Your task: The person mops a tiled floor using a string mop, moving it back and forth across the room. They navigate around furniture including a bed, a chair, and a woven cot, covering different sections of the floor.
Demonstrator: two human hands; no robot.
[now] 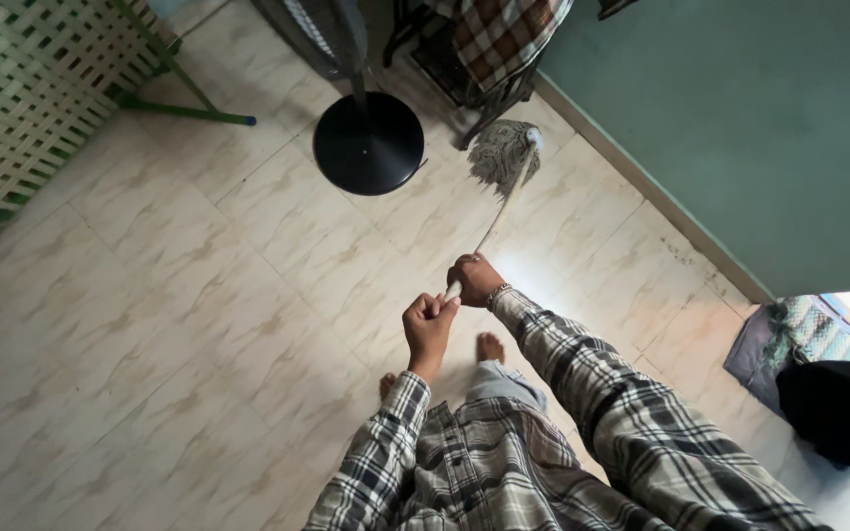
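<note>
A string mop (504,155) with a pale handle reaches from my hands to the tiled floor near the wall. Its grey-white head lies beside the black round base of a standing fan (368,142). My left hand (428,326) grips the near end of the handle. Just ahead of it, my right hand (474,278) holds the handle too, with a bracelet on the wrist. Both sleeves are plaid. My bare feet (489,346) show below the hands.
A teal wall (740,128) runs along the right. A chair draped with checked cloth (499,34) stands at the top. A green-framed lattice (22,98) fills the top left. A grey mat (769,344) and dark object (843,408) lie at right.
</note>
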